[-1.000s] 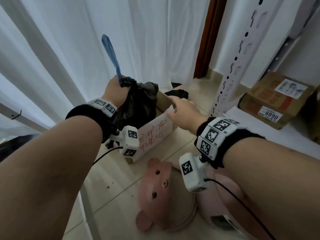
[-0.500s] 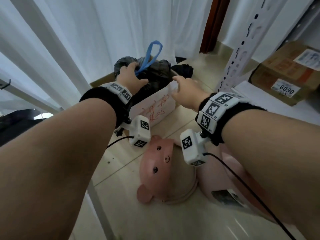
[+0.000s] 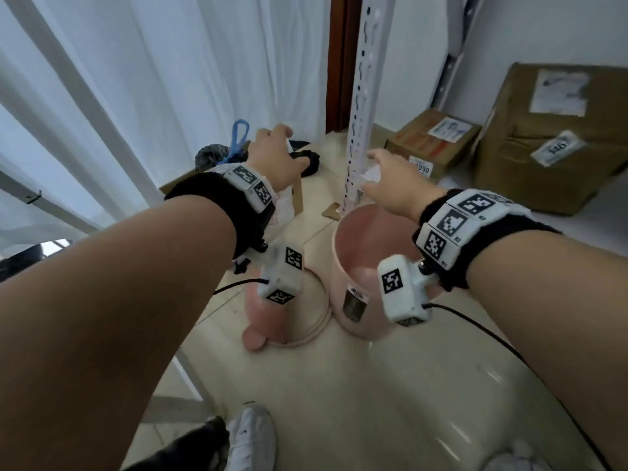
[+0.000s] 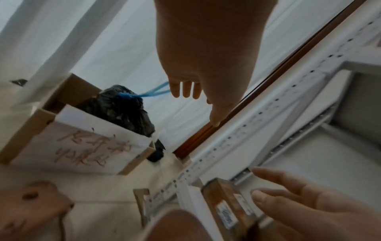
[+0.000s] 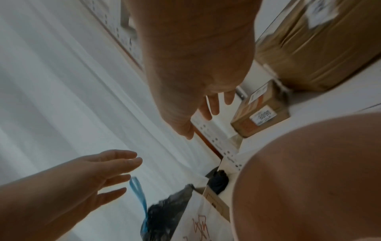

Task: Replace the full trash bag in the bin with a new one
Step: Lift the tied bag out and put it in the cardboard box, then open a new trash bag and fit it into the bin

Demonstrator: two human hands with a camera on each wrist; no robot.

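The full black trash bag (image 3: 210, 155) with its blue drawstring loop (image 3: 238, 136) sits in a cardboard box (image 4: 68, 135) by the curtain. The bag (image 4: 121, 110) and its drawstring (image 5: 137, 194) show in both wrist views. My left hand (image 3: 277, 154) hovers above the box with straight fingers, holding nothing. My right hand (image 3: 390, 180) is spread open above the empty pink bin (image 3: 353, 253), apart from it. The bin's pink pig-face lid (image 3: 289, 317) lies on the floor to the bin's left.
A white perforated shelf post (image 3: 365, 96) stands just behind the bin. Brown parcels (image 3: 431, 144) and a bigger carton (image 3: 557, 137) sit on the right. White curtains (image 3: 170, 79) hang at the back. A dark item (image 3: 306, 161) lies behind the box. My shoe (image 3: 249, 440) is near the bottom.
My left hand has let go of the blue drawstring and opened, leaving the bag in the box. My right hand has moved off the box edge to above the bin.
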